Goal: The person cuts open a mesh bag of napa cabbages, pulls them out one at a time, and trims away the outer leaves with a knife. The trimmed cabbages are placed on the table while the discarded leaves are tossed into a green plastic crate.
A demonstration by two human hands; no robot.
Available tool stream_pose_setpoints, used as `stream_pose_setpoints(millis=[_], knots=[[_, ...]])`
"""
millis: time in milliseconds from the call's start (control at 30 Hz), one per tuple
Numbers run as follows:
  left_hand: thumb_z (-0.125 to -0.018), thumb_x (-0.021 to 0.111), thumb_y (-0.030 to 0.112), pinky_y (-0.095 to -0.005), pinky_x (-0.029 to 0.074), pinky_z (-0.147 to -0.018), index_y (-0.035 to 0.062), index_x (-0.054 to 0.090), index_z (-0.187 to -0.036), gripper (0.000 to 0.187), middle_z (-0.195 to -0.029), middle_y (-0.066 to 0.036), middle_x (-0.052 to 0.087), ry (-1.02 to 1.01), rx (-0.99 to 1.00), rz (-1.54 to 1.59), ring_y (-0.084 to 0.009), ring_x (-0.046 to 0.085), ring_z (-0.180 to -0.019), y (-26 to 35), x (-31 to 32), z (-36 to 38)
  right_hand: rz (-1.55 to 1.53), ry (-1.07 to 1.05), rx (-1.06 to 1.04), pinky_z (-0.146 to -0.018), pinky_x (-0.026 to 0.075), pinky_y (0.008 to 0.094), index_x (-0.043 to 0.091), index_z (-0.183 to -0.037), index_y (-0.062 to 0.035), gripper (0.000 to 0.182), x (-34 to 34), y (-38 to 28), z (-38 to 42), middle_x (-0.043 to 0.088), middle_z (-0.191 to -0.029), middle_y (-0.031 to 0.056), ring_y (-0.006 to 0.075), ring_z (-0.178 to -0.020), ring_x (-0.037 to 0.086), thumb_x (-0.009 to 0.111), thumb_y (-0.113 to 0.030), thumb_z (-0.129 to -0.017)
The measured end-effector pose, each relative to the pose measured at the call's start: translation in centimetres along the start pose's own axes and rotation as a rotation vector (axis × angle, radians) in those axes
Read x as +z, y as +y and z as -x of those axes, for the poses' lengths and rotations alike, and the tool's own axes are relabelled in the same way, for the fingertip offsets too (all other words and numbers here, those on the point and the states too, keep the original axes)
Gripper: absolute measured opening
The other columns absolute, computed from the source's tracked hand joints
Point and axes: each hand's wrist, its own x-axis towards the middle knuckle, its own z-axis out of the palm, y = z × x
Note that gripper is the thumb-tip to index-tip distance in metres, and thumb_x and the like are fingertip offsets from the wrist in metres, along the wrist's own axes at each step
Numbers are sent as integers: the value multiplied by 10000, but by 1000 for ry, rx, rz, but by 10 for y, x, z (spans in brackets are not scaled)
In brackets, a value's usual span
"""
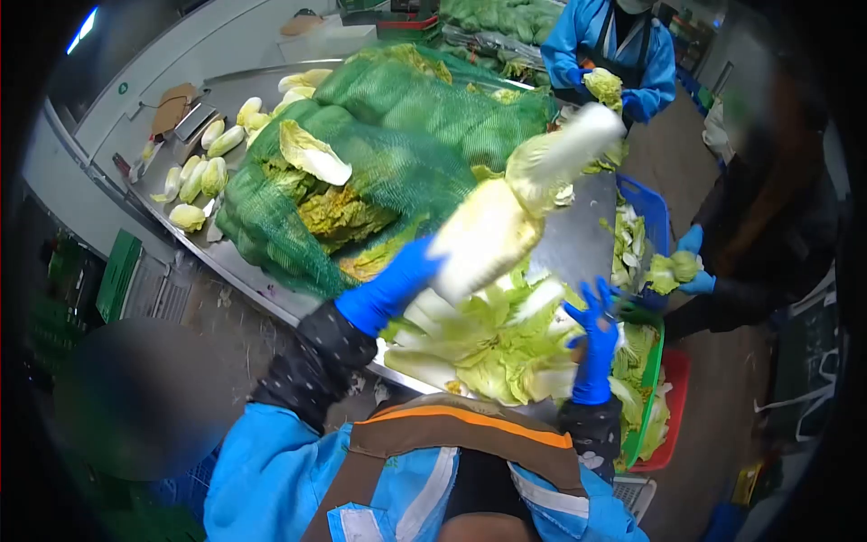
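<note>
My left hand [395, 283] in a blue glove grips a Chinese cabbage [488, 237], held tilted over the table. Just beyond its upper end is a motion-blurred pale leaf [578, 149]. My right hand [593, 339], also gloved in blue, has its fingers spread beside a heap of loose cabbage leaves [497, 348]. That heap lies on the metal table [582, 221] right in front of me. A big green mesh sack [397, 172] of cabbages lies beyond my left hand, with a loose leaf [312, 154] on top.
Several trimmed cabbages [212, 176] lie at the table's left end. A green crate [652, 388], a red crate [673, 411] and a blue crate [655, 212] with leaves line the right side. One person [610, 45] holds a cabbage at the back; another person [768, 199] stands at the right.
</note>
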Motion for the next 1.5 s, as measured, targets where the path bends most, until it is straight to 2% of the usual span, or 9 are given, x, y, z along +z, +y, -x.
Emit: stream_pose_setpoints(millis=[67, 200, 300, 400, 600, 867, 1100, 1333, 1500], knots=[[-697, 738, 332, -310, 411, -876, 11, 439, -1170, 645, -1078, -96, 524, 204, 160, -310, -185, 510, -977, -14, 25, 8, -180, -245, 217, -762, 507, 253, 200, -1402, -60, 870, 72, -34, -8, 415, -1288, 179, 209, -1064, 515, 702, -51, -692], [-725, 713, 279, -301, 441, -798, 24, 475, -1107, 517, -979, -86, 552, 492, 166, -703, -170, 536, -907, -19, 24, 20, 153, -80, 321, -440, 470, 224, 448, -1273, -51, 648, 134, -45, -35, 580, -1033, 99, 122, -678, 577, 731, -82, -691], [-840, 553, 319, -390, 468, -841, 62, 413, -1287, 534, -1197, -149, 526, 137, -323, 466, -270, 555, -1037, -7, -34, 50, 239, 37, 318, -469, 486, 237, 594, -1115, -62, 442, 99, 10, -66, 627, -896, 72, 122, -659, 582, 727, -131, -699], [-875, 508, 317, -409, 497, -788, -1, 421, -1243, 494, -1113, -181, 557, 101, -284, 678, -278, 575, -972, -5, -79, 87, 945, 89, -244, -667, 502, 298, 611, -1093, -63, 414, 51, 81, -88, 654, -947, 81, 136, -733, 595, 712, -157, -703], [-885, 464, 396, -482, 472, -805, 52, 397, -1275, 524, -1185, -170, 516, 290, 16, 742, -351, 546, -1010, 49, -175, 123, 507, -151, 271, -713, 469, 270, 642, -1019, -34, 274, 112, 67, -48, 651, -865, 50, 120, -774, 587, 659, -117, -759], [-886, 521, 296, -331, 432, -882, 88, 423, -1276, 452, -1193, -45, 528, 751, 407, 355, -179, 509, -1089, 192, -416, 110, 491, -224, 519, -335, 389, 222, 592, -1049, -38, 259, 187, 90, -16, 652, -873, 68, 165, -522, 615, 589, -154, -817], [-855, 568, 150, -289, 419, -893, 20, 580, -1111, 287, -1046, -64, 606, 283, 328, -758, -164, 561, -987, 133, -323, 57, 361, -164, 353, -461, 408, 207, 589, -1094, -32, 304, 265, 90, -8, 591, -784, 12, 77, -518, 505, 567, -47, -791], [-847, 487, 350, -426, 474, -692, 72, 636, -945, 330, -863, -189, 618, -279, -387, -1544, -351, 596, -766, 68, -281, 61, 6, -750, 619, -797, 471, 275, 576, -1103, 3, 333, 407, 59, -40, 609, -1050, 115, 145, -922, 576, 535, -5, -772], [-732, 595, 315, -382, 500, -670, 15, 640, -921, 358, -820, -176, 646, 104, -881, -1404, -278, 635, -728, 59, -352, 191, -238, -695, 745, -904, 426, 307, 580, -1054, 14, 291, 399, 125, -13, 581, -1115, 146, 201, -1048, 540, 520, -43, -775]])
